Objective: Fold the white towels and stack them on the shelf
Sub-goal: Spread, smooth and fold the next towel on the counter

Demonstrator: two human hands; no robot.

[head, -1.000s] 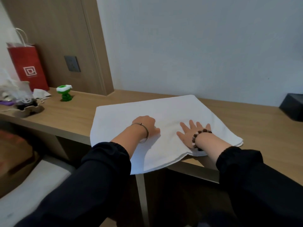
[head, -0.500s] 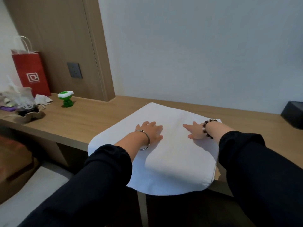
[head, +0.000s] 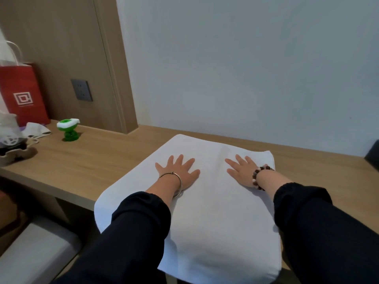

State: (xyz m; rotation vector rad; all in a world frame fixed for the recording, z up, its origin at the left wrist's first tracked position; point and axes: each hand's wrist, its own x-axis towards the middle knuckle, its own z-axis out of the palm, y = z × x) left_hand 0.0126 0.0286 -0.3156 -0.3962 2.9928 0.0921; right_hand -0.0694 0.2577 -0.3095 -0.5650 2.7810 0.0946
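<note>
White cloth is seen at the centre: a folded towel (head: 215, 212) is spread on the wooden desk (head: 98, 160), with its near edge draped over the desk's front. The left hand (head: 180, 171) is laid flat on the towel's left half, its fingers straight and fanned wide, nothing being held. The right hand (head: 241, 171) is pressed flat on the right half, near the towel's far right corner, its fingers also straight and spread. A thin metal bangle (head: 176, 182) is worn on the left wrist and a beaded bracelet (head: 258, 177) on the right; both arms are covered by dark sleeves (head: 141, 222).

Further left on the desk, well apart from the towel, a small green and white object (head: 68, 130) is stood upright. Behind it, a red paper bag (head: 22, 95) is set against the wood panel, and a grey wall socket (head: 81, 90) is fitted into that panel. A crumpled white mask (head: 37, 130) is lain just beside the bag. At the far right edge, part of a dark box (head: 373, 155) is visible.
</note>
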